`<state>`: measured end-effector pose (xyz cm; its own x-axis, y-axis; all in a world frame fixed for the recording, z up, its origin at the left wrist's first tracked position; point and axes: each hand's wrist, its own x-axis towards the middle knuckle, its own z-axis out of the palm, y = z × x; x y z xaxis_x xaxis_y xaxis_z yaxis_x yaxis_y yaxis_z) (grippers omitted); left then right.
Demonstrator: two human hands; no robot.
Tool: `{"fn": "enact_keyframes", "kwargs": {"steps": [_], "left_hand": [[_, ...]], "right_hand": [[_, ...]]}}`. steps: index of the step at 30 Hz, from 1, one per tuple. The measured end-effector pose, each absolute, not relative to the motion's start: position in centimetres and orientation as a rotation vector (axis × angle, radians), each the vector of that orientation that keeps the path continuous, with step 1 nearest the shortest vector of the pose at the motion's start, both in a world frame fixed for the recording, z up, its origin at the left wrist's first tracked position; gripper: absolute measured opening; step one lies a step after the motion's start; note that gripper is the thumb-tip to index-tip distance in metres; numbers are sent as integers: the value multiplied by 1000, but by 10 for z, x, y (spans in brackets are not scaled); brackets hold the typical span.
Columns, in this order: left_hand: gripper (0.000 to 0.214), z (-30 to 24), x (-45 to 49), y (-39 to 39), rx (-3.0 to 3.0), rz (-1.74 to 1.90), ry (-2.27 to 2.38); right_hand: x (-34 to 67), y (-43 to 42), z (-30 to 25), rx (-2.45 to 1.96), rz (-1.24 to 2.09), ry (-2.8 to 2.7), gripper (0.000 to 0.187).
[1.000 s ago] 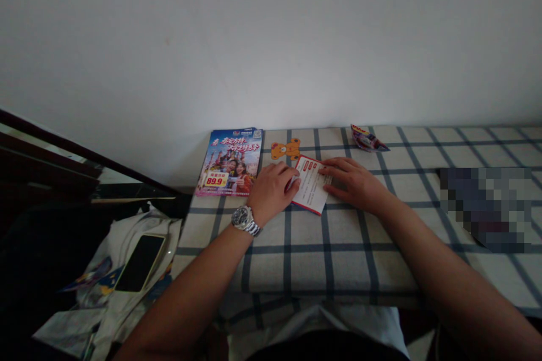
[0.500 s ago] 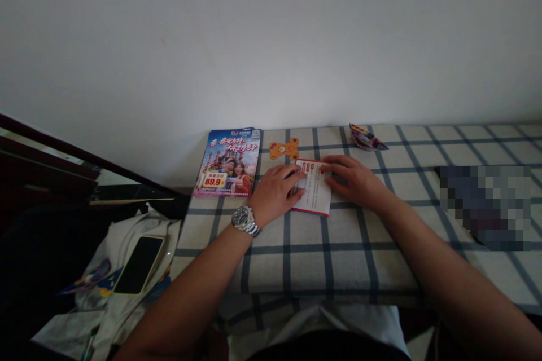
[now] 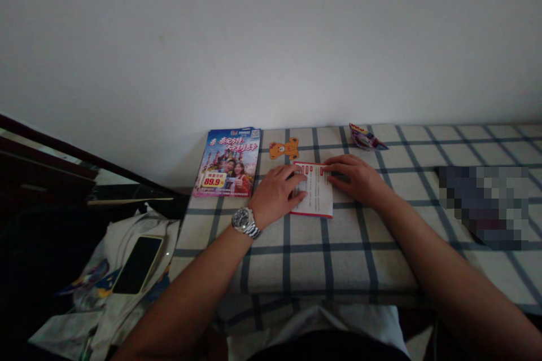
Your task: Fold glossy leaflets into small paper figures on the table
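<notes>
A folded white leaflet with a red border and printed text lies on the checked cloth in front of me. My left hand, with a metal watch on its wrist, rests over the leaflet's left side, fingers spread and thumb on the paper. At the upper right edge, my right hand touches the paper with its fingertips, fingers stretched and thumb apart from them. The underside of the leaflet is hidden. Just behind it lies a flat orange bear cutout.
Left of the hands is a stack of colourful flyers. A crumpled wrapper lies near the wall, and a dark pixelated item is at right. Beyond the table's left edge, a phone rests on white bags.
The leaflet has turned slightly and its lower edge has shifted a little to the right and nearer to me. Both hands have moved only slightly with it.
</notes>
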<state>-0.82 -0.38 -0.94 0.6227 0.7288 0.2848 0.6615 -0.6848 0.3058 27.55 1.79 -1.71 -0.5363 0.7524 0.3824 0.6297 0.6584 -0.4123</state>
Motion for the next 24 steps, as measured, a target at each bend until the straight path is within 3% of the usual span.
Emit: {"fn": "enact_keyframes", "kwargs": {"steps": [21,24], "left_hand": [[27,-19,-17,7,2582,655,1056],[27,-19,-17,7,2590,664,1049]], "right_hand": [[276,16,-10,-1118,347,-2351,20],[274,12,-8,-1122,326,-2352,26]]}}
